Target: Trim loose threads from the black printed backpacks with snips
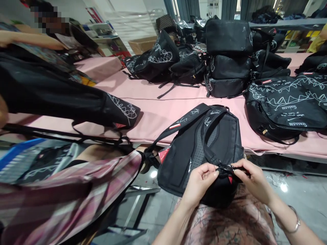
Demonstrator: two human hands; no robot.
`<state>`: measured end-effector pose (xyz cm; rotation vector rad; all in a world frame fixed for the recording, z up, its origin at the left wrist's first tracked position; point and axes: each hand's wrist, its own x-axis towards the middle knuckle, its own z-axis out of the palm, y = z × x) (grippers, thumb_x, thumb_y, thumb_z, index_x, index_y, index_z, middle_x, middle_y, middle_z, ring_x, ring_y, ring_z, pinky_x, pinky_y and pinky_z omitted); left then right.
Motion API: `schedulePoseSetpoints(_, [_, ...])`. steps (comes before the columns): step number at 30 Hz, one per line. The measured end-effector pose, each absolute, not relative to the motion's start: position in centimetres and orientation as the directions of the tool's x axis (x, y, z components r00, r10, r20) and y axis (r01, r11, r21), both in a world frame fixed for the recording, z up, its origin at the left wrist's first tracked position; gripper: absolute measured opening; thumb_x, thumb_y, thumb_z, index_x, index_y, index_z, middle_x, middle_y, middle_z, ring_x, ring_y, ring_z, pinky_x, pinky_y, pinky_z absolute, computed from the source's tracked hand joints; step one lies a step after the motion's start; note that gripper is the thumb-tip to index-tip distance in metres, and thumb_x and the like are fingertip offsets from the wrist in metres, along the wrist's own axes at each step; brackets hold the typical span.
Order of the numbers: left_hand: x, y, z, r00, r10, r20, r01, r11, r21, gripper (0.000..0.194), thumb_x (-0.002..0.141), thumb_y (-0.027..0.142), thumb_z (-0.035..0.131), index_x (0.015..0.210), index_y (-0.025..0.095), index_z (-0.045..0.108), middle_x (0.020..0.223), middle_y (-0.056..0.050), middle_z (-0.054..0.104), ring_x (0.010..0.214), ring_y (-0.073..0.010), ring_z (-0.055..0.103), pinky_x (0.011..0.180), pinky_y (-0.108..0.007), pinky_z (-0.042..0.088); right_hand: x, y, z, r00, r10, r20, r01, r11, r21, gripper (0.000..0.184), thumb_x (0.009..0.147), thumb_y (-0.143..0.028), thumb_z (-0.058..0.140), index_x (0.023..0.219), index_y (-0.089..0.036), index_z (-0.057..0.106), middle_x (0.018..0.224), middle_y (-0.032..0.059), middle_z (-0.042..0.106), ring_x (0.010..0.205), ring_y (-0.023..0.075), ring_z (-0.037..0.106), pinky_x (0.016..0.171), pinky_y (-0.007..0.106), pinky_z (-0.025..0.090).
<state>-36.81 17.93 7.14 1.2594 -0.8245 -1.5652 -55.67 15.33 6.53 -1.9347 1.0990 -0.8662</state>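
Observation:
A black backpack (224, 136) leans on the table's near edge, its back panel and two shoulder straps facing up. White scribbled marks run along the straps. My left hand (201, 180) pinches one side of a black strap buckle (224, 168) near the bag's lower corner. From the other side my right hand (250, 177) grips the strap's webbing close to that buckle, fingers pressed together. A small red tag (230, 179) hangs just below the buckle. The other shoulder strap (168, 131) trails off to the left, with a red label piece (163, 154) near its end.
A pink-covered table (153, 102) runs across. Stacked black bags (227, 64) stand at the back, and a printed backpack (283, 105) lies to the right. On the left, a person in a plaid garment (63, 197) sits close by a blue basket (20, 153); another long black bag (63, 98) is there.

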Motion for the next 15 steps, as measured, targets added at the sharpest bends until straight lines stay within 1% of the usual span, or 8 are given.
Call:
schedulePoseSetpoints(2, [-36.8, 17.8, 7.5, -0.064, -0.941, -0.333, 0.2, -0.339, 0.919, 0.032, 0.062, 0.035, 0.071, 0.065, 0.01, 0.05, 0.068, 0.0, 0.049, 0.059, -0.0063, 0.038, 0.055, -0.017, 0.027, -56.1, 14.4, 7.2, 0.486, -0.866, 0.114, -0.433, -0.352, -0.83, 0.014, 0.087, -0.027, 0.048, 0.09, -0.019, 0.059, 0.087, 0.0046, 0.061, 0.08, 0.0158, 0.056, 0.07, 0.026, 0.042])
schedulePoseSetpoints(3, [-36.8, 17.7, 7.7, -0.078, -0.943, -0.325, 0.167, -0.333, 0.928, 0.032, 0.063, 0.035, 0.07, 0.064, 0.01, 0.05, 0.066, 0.0, 0.047, 0.058, -0.006, 0.036, 0.054, -0.018, 0.026, -56.2, 13.9, 7.5, 0.523, -0.846, 0.102, -0.442, -0.371, -0.817, 0.014, 0.087, -0.028, 0.048, 0.089, -0.019, 0.059, 0.086, 0.0042, 0.061, 0.079, 0.0155, 0.056, 0.069, 0.026, 0.042])
schedulePoseSetpoints(6, [-36.7, 17.4, 8.1, -0.124, -0.946, -0.3, 0.075, -0.31, 0.948, 0.028, 0.065, 0.034, 0.066, 0.065, 0.01, 0.051, 0.062, 0.002, 0.042, 0.054, -0.0054, 0.031, 0.051, -0.018, 0.021, -56.4, 12.6, 8.5, 0.613, -0.782, 0.111, -0.448, -0.461, -0.766, 0.013, 0.087, -0.027, 0.049, 0.087, -0.018, 0.059, 0.084, 0.0027, 0.061, 0.077, 0.0137, 0.055, 0.068, 0.024, 0.04])
schedulePoseSetpoints(9, [-36.5, 17.2, 8.4, -0.17, -0.939, -0.299, 0.013, -0.305, 0.952, 0.025, 0.067, 0.032, 0.063, 0.068, 0.01, 0.053, 0.062, 0.002, 0.04, 0.054, -0.0056, 0.031, 0.05, -0.019, 0.021, -56.5, 11.5, 9.6, 0.692, -0.713, 0.113, -0.444, -0.543, -0.713, 0.012, 0.088, -0.026, 0.05, 0.087, -0.018, 0.058, 0.083, 0.0015, 0.06, 0.077, 0.0125, 0.054, 0.069, 0.023, 0.039])
schedulePoseSetpoints(15, [-36.0, 17.0, 8.8, -0.215, -0.927, -0.307, -0.173, -0.274, 0.946, 0.02, 0.069, 0.029, 0.059, 0.067, 0.01, 0.054, 0.055, 0.005, 0.034, 0.05, -0.0052, 0.026, 0.046, -0.019, 0.019, -56.4, 9.4, 12.0, 0.829, -0.559, 0.032, -0.415, -0.651, -0.635, 0.015, 0.089, -0.027, 0.048, 0.089, -0.017, 0.059, 0.08, 0.0018, 0.059, 0.074, 0.0129, 0.053, 0.067, 0.022, 0.037])
